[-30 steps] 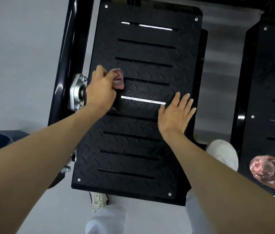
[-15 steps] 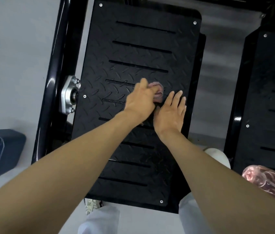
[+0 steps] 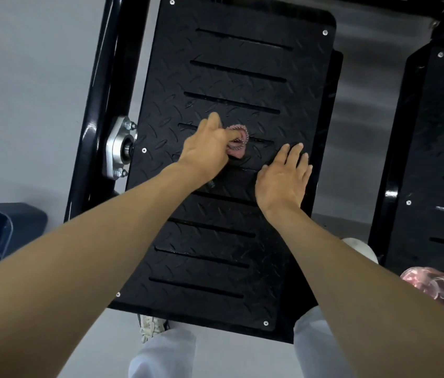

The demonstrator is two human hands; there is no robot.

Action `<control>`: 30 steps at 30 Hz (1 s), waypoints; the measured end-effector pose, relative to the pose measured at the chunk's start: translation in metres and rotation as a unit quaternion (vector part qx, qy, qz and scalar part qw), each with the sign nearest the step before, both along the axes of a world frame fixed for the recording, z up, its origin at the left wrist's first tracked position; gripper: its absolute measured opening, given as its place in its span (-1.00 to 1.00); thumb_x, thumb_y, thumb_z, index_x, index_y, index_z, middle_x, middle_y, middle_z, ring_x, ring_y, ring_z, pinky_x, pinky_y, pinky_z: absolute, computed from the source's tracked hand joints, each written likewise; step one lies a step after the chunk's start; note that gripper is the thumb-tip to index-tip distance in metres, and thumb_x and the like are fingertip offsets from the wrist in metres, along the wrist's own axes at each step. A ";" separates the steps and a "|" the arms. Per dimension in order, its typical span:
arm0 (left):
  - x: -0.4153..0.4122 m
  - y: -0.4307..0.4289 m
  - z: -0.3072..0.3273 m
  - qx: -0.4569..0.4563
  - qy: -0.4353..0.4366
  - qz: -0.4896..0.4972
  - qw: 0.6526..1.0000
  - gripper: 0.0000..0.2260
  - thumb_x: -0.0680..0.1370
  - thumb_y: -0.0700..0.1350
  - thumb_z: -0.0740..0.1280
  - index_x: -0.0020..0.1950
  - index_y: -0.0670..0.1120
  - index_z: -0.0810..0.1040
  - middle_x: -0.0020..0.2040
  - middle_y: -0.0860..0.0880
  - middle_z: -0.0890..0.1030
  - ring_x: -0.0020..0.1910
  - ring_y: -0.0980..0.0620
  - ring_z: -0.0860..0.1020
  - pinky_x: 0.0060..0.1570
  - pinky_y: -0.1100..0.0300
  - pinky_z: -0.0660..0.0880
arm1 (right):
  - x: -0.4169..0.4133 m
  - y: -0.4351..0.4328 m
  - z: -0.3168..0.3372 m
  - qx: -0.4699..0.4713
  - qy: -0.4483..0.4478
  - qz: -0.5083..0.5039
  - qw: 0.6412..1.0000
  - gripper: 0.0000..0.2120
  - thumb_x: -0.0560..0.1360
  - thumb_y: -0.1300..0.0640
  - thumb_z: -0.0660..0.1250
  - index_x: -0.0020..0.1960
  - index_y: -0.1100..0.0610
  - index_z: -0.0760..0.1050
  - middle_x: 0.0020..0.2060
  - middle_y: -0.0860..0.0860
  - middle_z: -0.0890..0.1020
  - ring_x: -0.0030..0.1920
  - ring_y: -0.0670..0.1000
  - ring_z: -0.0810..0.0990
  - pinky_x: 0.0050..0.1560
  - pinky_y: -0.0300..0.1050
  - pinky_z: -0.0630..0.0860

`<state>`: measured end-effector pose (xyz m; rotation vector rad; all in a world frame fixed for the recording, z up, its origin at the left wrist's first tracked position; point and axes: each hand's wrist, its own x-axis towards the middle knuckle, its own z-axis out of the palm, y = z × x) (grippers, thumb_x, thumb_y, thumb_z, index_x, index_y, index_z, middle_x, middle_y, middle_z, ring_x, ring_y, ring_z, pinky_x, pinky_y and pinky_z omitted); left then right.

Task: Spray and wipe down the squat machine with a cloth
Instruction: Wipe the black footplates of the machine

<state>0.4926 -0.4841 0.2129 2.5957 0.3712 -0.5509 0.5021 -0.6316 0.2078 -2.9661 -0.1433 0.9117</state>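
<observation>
Leftmost, silver bearing mount [image 3: 118, 147] bolted at the left edge of the black footplate [image 3: 215, 241], left hand [image 3: 207, 148] closed round a bunched pink cloth [image 3: 238, 141] at the footplate's middle, right hand [image 3: 283, 178] laid flat, fingers straight, near its right edge.
</observation>
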 end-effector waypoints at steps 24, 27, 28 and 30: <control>0.027 0.045 0.005 0.095 0.007 0.209 0.973 -0.59 0.53 -0.32 0.19 0.37 -0.11 0.38 0.28 -0.17 0.29 0.25 -0.17 0.33 0.01 -0.03 0.43 | 0.037 0.007 0.004 0.030 0.022 0.007 0.999 -0.38 0.65 0.01 0.01 0.56 0.17 -0.23 0.53 0.16 -0.26 0.54 0.15 -0.23 0.53 0.09 -0.15; 0.033 0.025 0.003 0.081 0.014 0.201 0.976 -0.55 0.52 -0.32 0.20 0.41 -0.13 0.32 0.32 -0.18 0.26 0.28 -0.17 0.30 0.06 -0.02 0.44 | 0.044 0.011 0.006 0.030 0.026 0.013 0.999 -0.36 0.65 0.02 0.04 0.55 0.19 -0.24 0.53 0.13 -0.26 0.54 0.14 -0.23 0.53 0.08 -0.14; 0.036 0.019 0.003 0.070 0.012 0.184 0.980 -0.54 0.52 -0.33 0.20 0.42 -0.13 0.32 0.31 -0.17 0.26 0.28 -0.16 0.29 0.06 -0.01 0.44 | 0.046 0.013 0.007 0.029 0.031 0.016 0.999 -0.36 0.65 0.03 0.05 0.55 0.19 -0.24 0.53 0.13 -0.26 0.54 0.14 -0.23 0.53 0.08 -0.14; 0.045 0.006 0.003 0.048 0.011 0.135 0.990 -0.53 0.51 -0.34 0.20 0.42 -0.10 0.33 0.28 -0.16 0.26 0.27 -0.14 0.28 0.02 0.01 0.43 | 0.048 0.015 0.006 0.022 0.040 0.019 0.999 -0.34 0.64 0.04 0.07 0.55 0.21 -0.24 0.53 0.13 -0.26 0.54 0.15 -0.22 0.53 0.08 -0.14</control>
